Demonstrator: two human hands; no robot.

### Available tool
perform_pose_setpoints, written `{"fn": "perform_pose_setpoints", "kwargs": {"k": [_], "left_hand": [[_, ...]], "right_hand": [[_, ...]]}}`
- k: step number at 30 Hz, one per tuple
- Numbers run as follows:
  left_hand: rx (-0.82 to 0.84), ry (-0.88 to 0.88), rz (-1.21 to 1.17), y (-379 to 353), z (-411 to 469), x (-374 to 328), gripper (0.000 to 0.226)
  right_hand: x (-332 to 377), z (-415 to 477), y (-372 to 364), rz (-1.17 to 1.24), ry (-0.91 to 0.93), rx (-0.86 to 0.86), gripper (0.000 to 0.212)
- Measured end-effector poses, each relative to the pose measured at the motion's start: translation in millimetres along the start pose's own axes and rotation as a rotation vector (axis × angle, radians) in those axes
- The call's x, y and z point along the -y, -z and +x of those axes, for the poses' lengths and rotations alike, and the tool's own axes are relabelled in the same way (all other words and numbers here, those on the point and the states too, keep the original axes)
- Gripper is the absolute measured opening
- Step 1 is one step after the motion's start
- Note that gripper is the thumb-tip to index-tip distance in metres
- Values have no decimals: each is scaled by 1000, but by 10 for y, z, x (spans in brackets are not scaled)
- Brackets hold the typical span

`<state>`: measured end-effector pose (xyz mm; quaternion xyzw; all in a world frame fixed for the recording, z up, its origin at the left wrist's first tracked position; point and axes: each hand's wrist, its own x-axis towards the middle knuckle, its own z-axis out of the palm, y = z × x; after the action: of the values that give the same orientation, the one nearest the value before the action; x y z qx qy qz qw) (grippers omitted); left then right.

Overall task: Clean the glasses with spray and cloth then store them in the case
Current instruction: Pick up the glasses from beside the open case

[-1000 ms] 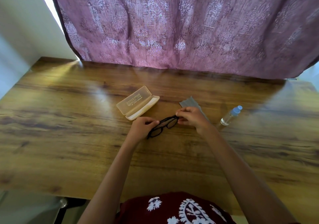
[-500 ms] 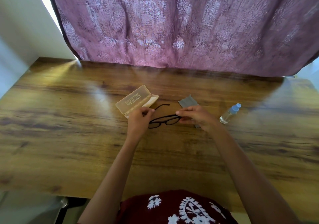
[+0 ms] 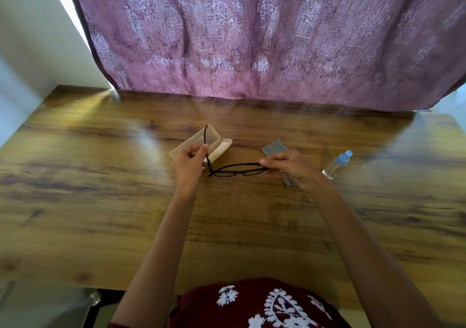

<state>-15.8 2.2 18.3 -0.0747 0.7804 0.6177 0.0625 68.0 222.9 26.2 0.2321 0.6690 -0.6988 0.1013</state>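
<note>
Readable text: none.
Case lid point(image 3: 196, 142): a few small dark printed lines, just behind the left hand point(image 3: 187, 162) pinching the glasses point(image 3: 237, 170), too blurred to read.

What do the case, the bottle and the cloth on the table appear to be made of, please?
The case looks like translucent beige plastic, matt, with print showing on it. The bottle seems clear plastic with a pale blue cap, though glass cannot be ruled out. The cloth looks like soft grey fabric, perhaps microfibre, judging by its creases.
</note>
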Motion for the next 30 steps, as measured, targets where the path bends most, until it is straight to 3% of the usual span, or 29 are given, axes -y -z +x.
{"fn": "perform_pose_setpoints", "kwargs": {"k": [4,8,23,26,30], "left_hand": [[15,1,-12,3,-6,-16,21],[39,5,-32,16,-16,-21,19],[45,58,-142,18,-50,-88,17],[62,71,-153,28,-64,-119,26],[99,-103,35,23,-86,-126,27]], "right_hand": [[52,-2,-31,-194,-9,22,19],[62,12,-46,-231,20,-12,17],[24,112,-233,48,212,-419,9],[74,90,-237,41,234,-438,9],[149,62,-217,55,242,-469,11]]}}
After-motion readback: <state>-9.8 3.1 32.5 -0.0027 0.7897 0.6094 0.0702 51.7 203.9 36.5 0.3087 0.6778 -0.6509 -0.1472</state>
